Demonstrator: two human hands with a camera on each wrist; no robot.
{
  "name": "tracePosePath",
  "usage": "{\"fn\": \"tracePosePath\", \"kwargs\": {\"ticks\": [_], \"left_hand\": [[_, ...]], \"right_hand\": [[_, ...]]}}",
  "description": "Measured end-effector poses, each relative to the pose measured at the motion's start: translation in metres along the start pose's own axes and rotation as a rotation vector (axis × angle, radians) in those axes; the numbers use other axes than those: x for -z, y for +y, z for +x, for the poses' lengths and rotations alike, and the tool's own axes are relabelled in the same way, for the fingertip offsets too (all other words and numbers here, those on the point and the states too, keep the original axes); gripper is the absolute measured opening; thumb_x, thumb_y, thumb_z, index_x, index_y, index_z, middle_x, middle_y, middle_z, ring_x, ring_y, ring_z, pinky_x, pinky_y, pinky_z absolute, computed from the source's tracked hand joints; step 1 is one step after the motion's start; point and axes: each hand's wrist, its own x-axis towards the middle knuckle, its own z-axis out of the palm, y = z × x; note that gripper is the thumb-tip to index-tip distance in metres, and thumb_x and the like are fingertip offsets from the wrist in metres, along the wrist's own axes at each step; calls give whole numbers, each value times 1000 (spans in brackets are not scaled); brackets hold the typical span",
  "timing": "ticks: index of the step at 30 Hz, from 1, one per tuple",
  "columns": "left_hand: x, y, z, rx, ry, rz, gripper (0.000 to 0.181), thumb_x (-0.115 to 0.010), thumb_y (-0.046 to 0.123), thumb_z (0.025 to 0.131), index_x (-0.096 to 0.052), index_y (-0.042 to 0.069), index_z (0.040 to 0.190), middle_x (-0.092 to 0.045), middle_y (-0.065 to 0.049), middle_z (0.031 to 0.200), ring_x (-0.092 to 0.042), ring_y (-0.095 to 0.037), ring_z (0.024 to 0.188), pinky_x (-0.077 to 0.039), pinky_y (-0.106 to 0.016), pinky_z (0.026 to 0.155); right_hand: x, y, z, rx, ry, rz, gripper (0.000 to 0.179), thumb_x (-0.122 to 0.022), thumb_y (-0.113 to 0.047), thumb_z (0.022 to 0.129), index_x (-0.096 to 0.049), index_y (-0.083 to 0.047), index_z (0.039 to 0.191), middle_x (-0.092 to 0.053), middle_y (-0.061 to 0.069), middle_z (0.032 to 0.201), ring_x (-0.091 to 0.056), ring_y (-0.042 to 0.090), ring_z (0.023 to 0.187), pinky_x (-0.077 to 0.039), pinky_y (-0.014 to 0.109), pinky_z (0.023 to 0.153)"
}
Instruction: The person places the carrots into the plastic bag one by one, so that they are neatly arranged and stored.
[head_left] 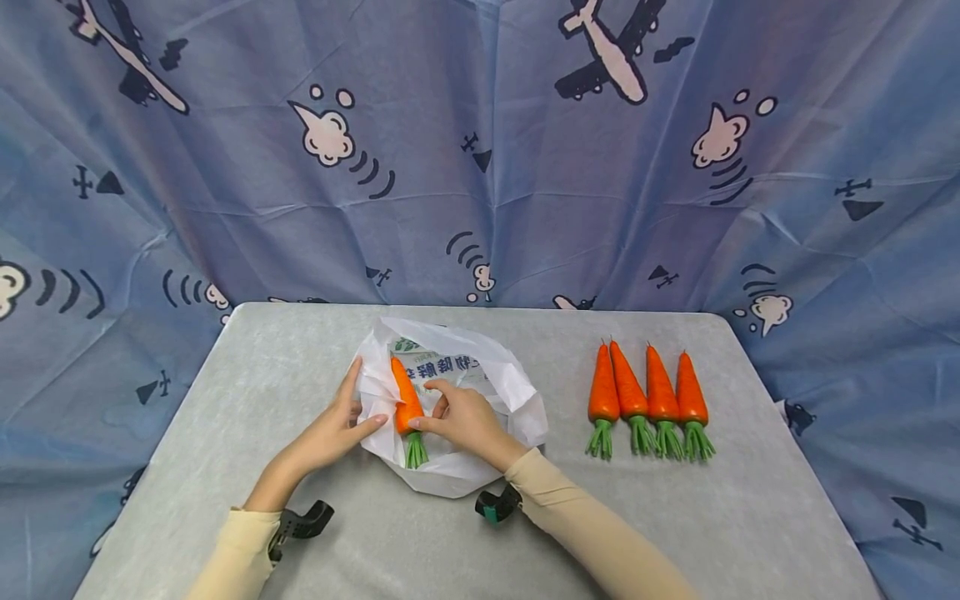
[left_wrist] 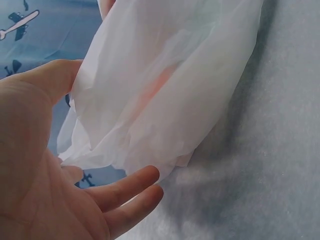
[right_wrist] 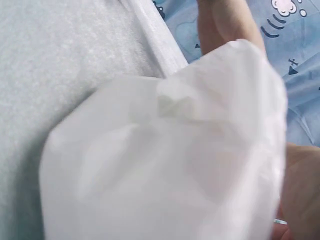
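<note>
A white plastic bag (head_left: 525, 408) lies on the table with its mouth spread wide. Inside it rests a carrot (head_left: 405, 387), orange tip toward the back and green stem stubs toward the front. My left hand (head_left: 330, 429) is at the bag's left edge, its thumb and fingers spread apart, touching the film. In the left wrist view the outer fingers (left_wrist: 135, 192) extend beneath the bag. Over the opening, my right hand (head_left: 468, 421) has its thumb tip on the carrot's lower body; its index fingertip points left, beside the carrot. The right wrist view shows mostly bag film.
Several more carrots (head_left: 692, 392) lie side by side at the right of the table (head_left: 570, 517), green ends toward the front. Green print and dark lettering show inside the bag. A blue patterned curtain (head_left: 420, 242) hangs behind the table.
</note>
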Motion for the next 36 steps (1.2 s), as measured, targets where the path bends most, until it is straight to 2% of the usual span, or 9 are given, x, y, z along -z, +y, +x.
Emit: {"fn": "tracePosePath", "kwargs": {"ticks": [5, 10, 18, 22, 31, 36], "left_hand": [[1, -1, -1, 9, -1, 14, 100, -63, 37, 97, 14, 23, 159, -51, -36, 135, -64, -40, 114, -56, -49, 92], [3, 0, -2, 7, 5, 37, 99, -63, 37, 97, 13, 22, 159, -45, -36, 140, -63, -42, 114, -54, -52, 94], [4, 0, -3, -5, 4, 49, 98, -62, 38, 97, 12, 19, 159, -43, -38, 142, -63, -43, 114, -54, -54, 95], [4, 0, -3, -2, 1, 43, 99, -62, 38, 97, 12, 20, 159, -39, -37, 145, -62, -43, 116, -54, -53, 95], [4, 0, -3, 15, 1, 47, 99, -63, 38, 97, 11, 22, 159, -41, -36, 143, -63, -42, 115, -54, -53, 95], [5, 1, -3, 14, 1, 49, 99, -62, 40, 97, 12, 22, 159, -37, -36, 146, -62, -43, 116, -53, -55, 96]], "right_hand": [[9, 0, -2, 3, 5, 9, 69, -79, -50, 79, -59, -15, 135, -68, -5, 78, -53, 5, 60, -43, 20, 55], [18, -1, -4, 1, -13, -6, 69, -77, -50, 81, -57, -17, 137, -67, -5, 81, -53, 5, 60, -44, 19, 53], [30, -3, -9, 35, -24, -41, 68, -74, -52, 84, -54, -20, 140, -69, -6, 86, -58, 5, 69, -48, 19, 58], [39, -6, -14, 57, -17, -49, 67, -74, -51, 84, -54, -20, 140, -70, -7, 88, -58, 5, 72, -48, 19, 60], [60, -14, -28, 86, 3, -43, 65, -75, -49, 84, -54, -24, 140, -71, -5, 94, -63, 14, 85, -48, 22, 69], [73, -19, -36, 93, 36, -34, 63, -77, -46, 83, -55, -23, 138, -72, -3, 96, -64, 15, 85, -49, 22, 70]]}}
